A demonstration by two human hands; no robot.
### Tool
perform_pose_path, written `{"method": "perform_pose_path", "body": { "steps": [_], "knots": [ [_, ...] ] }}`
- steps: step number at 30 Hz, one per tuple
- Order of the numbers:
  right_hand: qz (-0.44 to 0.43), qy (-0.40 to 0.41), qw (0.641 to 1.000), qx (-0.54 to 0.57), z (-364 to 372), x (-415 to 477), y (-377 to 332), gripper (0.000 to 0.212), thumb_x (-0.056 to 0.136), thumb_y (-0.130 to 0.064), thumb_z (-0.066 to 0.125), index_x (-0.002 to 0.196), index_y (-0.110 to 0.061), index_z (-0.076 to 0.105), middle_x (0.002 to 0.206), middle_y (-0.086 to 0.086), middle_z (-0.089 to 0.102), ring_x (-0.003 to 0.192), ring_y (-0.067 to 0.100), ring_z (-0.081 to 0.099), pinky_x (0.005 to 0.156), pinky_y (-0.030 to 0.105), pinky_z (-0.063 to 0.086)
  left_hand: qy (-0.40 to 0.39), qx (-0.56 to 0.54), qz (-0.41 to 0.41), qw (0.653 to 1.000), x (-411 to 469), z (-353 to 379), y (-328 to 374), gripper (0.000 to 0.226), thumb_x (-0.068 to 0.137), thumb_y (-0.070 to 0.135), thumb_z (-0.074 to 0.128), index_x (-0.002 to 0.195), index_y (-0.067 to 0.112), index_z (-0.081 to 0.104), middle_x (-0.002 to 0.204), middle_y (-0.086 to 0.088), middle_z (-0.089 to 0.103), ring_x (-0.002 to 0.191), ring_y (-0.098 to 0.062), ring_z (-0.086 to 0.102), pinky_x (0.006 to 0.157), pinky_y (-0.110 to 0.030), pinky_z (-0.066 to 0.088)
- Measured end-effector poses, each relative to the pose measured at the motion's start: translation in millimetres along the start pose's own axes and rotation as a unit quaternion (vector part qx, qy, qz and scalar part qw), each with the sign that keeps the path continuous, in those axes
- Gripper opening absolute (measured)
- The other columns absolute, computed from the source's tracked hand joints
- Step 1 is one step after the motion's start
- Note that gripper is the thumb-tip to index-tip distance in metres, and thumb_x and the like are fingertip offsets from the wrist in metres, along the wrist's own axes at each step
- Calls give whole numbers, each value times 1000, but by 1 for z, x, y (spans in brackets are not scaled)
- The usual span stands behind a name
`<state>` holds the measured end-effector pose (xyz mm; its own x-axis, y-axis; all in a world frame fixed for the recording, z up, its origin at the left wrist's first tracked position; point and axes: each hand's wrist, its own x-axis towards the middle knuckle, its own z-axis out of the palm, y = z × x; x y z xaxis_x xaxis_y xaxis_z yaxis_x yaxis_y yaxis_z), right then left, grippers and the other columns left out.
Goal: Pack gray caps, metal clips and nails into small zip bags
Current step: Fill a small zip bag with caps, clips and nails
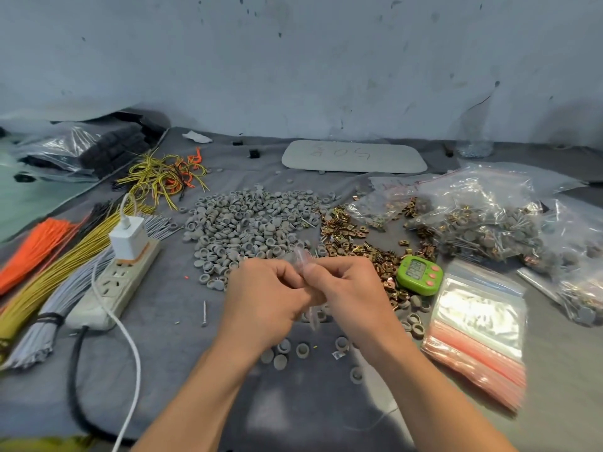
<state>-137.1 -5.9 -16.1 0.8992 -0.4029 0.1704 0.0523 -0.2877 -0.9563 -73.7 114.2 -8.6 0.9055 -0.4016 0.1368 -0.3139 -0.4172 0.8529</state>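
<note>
**Packing bench: stock and hands at this moment**

- Desk (169, 370): covered in gray cloth, set against a stained wall.
- Left hand (267, 295) and right hand (349, 288): brought together over the middle of the desk, fingers curled, both pinching one small zip bag (301, 257). The bag is clear and blurred; its contents cannot be made out.
- Gray caps (251, 223): a broad loose pile at the desk's centre, just beyond the hands; a few strays (284, 350) lie nearer the front edge, beneath the wrists.
- Metal clips (359, 243): a brass-coloured heap touching the right side of the cap pile.
- Nail (204, 313): a single one, lying left of the left hand.
- Filled bags (483, 223): a heap toward the right edge, holding mixed clips, caps and nails.
- Empty zip bags (476, 331): a flat stack with red seal strips, near the right front corner.
- Green timer (419, 275): between the clips and the empty bags.
- Power strip (114, 285): left of centre, with a white charger (129, 238) plugged in.
- Wire bundles (58, 275): orange, yellow and gray, along the left edge.
- Pale board (354, 156): flat at the far edge.
</note>
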Motion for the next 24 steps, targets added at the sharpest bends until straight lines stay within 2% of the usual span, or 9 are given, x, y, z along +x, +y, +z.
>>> {"method": "perform_pose_path", "body": {
  "steps": [4,6,8,10,12,14,17,21,24],
  "knots": [
    [28,-47,998,33,-12,7,-1,29,88,-25,64,79,1,75,78,36,62,72,21,47,69,45,43,-113,-189,11,975,3,-6,-3,35,71,2,89,52,17,65,50,-2,58,45,-10,48,47,-21,40],
    [22,-57,998,11,-17,8,-2,25,93,-22,64,78,-4,76,79,34,62,71,20,46,69,49,44,-156,-242,10,958,0,-7,0,31,72,9,85,54,19,63,52,1,54,48,-7,46,48,-16,39],
    [10,-52,998,-15,-21,8,-2,28,98,-20,64,75,-9,76,80,21,70,71,19,54,76,50,48,-188,-339,-44,921,-1,-8,2,25,72,18,79,57,20,59,53,3,51,50,-6,43,49,-14,36],
    [3,-28,999,-35,-28,8,-3,33,96,-17,67,65,-12,73,84,-9,76,81,4,65,83,39,49,-178,-440,-114,873,1,-11,4,24,76,16,74,60,18,56,55,2,47,51,-8,39,54,-17,37],
    [-14,6,995,-99,-32,7,-5,39,94,-16,69,55,-20,70,99,-24,75,101,-4,64,95,30,45,-69,-351,-78,930,2,-12,4,30,81,12,76,61,19,55,55,4,47,53,-11,38,54,-23,37],
    [-56,46,973,-220,-30,5,-5,38,95,-23,69,58,-30,68,109,-22,74,117,1,55,104,25,36,107,-53,42,992,-1,-8,1,33,84,15,79,64,19,53,54,10,50,53,-12,44,53,-31,40],
    [-139,128,930,-315,-21,1,-5,15,94,-27,73,83,-24,82,109,-15,76,117,9,49,100,21,25,279,216,170,920,-12,-8,7,28,79,19,78,71,24,51,60,7,54,56,-17,53,50,-33,43],
    [-234,205,886,-345,-13,-3,-6,7,88,-21,79,82,-19,82,100,-10,78,109,19,57,97,24,27,304,279,178,893,-13,-3,15,34,68,13,79,86,29,55,66,10,58,61,-21,59,51,-26,24],
    [-231,207,910,-277,-14,-3,-4,7,91,-19,77,86,-17,82,93,-11,76,104,13,55,100,33,41,175,147,21,973,-8,2,12,31,76,31,70,94,33,45,64,9,60,58,-13,55,58,-34,36]
  ]
}}
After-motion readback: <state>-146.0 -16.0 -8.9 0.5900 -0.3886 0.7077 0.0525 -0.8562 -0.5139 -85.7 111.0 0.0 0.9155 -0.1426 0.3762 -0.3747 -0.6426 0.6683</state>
